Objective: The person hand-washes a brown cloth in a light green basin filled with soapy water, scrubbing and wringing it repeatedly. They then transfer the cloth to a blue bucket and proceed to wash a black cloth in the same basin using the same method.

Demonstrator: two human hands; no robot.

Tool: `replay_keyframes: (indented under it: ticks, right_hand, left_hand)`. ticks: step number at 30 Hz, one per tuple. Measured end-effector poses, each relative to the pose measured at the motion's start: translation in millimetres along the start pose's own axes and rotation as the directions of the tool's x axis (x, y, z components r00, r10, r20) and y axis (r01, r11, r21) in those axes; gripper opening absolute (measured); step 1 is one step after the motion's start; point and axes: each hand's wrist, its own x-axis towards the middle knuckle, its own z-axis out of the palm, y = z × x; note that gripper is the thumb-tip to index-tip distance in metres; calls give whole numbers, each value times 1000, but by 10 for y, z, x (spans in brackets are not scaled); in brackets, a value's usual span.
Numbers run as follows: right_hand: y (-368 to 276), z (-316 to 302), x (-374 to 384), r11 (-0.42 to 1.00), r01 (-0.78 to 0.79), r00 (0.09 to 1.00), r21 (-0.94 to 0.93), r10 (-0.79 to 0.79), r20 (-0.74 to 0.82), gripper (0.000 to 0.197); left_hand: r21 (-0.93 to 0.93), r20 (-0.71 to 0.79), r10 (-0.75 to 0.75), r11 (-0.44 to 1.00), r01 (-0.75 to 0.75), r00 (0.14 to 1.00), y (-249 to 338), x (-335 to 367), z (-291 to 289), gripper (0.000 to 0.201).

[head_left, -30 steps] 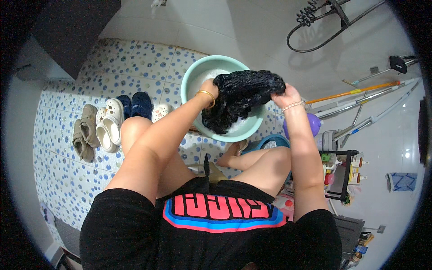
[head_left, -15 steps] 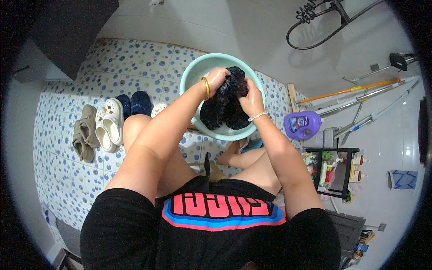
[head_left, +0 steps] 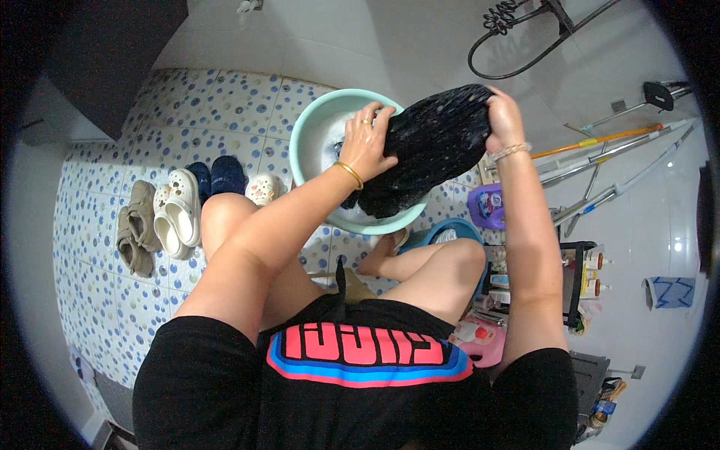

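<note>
A wet black cloth garment [head_left: 431, 146], flecked with foam, is stretched slanting over the right side of a light-green basin [head_left: 301, 142]. Its exact kind cannot be made out. At its far right end, my right hand [head_left: 505, 120] is closed on the fabric, up and outside the rim. My left hand [head_left: 365, 144] lies over the basin at the garment's left end, back upward, fingers stretched and thumb apart, touching the cloth. Part of the dark fabric hangs down beneath this hand. White suds [head_left: 330, 142] show inside the basin.
Beige shoes [head_left: 136, 229], white clogs [head_left: 178, 214] and dark blue slippers [head_left: 227, 176] stand left on the dotted tile floor. A purple jug [head_left: 486, 206], a blue tub [head_left: 456, 227], a black rack [head_left: 577, 285] and mop poles [head_left: 600, 157] are at right.
My right hand has moved right and up, pulling the bunched black garment out long over the rim. My left hand has loosened from its grip, fingers now spread. The blue tub shows more.
</note>
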Motion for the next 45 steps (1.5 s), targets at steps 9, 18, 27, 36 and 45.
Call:
replay_keyframes:
  ticks: [9,18,27,36,45]
  right_hand:
    - [-591,-224,195,971,-121,987,205,140,-83,21]
    - [1502,-615,475,775,-630,757,-57,596,-267,28]
    - [2225,78,350,346,206,962,-915,98,254,86]
    - [2692,548,529,119,310,898,-943,290,332,66]
    - [2751,630,777,399,47,897,-916,386,214,57]
  left_hand:
    - [-197,-75,-360,920,340,930,-303,-113,231,45]
    - [-528,390,-860,83,845,328,-852,175,41,19]
    - [174,254,-680,732,659,688,-1074,-7,441,80]
    - [564,394,-661,722,401,638,-1261,-158,902,59]
    - [524,413,-716,692,496,563,-1401,20,1159,25]
